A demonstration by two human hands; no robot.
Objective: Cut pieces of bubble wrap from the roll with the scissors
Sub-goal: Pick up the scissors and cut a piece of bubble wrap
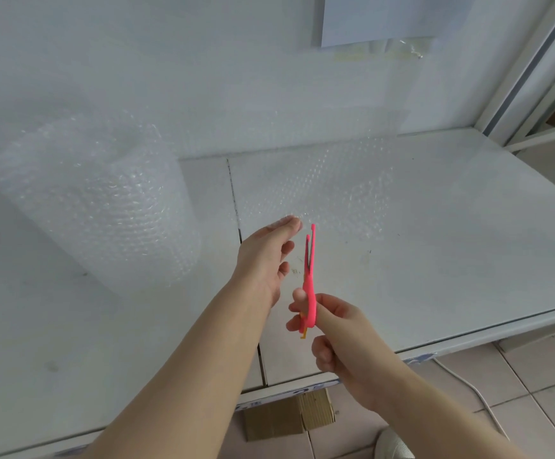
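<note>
Right hand (339,336) grips scissors (309,283); left hand (264,256) slack, near bubble wrap sheet (319,187).

"Are the scissors (309,286) in full view?"

"No. The right hand (339,339) covers most of the handles."

"And the flat bubble wrap (315,190)?"

"It's clear on white, so its edges are hard to trace."

"Anything cut off?"

"The paper (385,18) by the top edge, the shoe (393,445) by the bottom. The cardboard box (286,415) is half hidden under the table (468,226)."
</note>
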